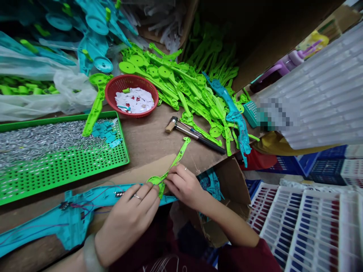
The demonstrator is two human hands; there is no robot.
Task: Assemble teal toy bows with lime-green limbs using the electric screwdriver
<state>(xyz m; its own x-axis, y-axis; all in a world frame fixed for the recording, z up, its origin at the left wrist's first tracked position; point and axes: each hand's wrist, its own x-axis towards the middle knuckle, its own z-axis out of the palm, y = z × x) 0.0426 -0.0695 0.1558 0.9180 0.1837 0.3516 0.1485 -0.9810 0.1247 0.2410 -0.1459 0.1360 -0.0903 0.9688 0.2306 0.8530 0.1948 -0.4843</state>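
My left hand [129, 219] rests on a long teal plastic toy shell [70, 215] with thin wires running along it, fingers closed over its end. My right hand [185, 187] pinches a slim green plastic arm piece [172, 163] near its round end, right where it meets the teal shell. Both hands touch at the front edge of the brown table [147, 138]. A ring shows on a left finger.
A green perforated tray [65, 166] holds small metal pins. A red basket [132, 94] contains white discs. A small hammer [195, 135] lies mid-table beside a heap of green parts [181, 79]. A cardboard box [227, 189] and white-blue crates [306, 223] stand at right.
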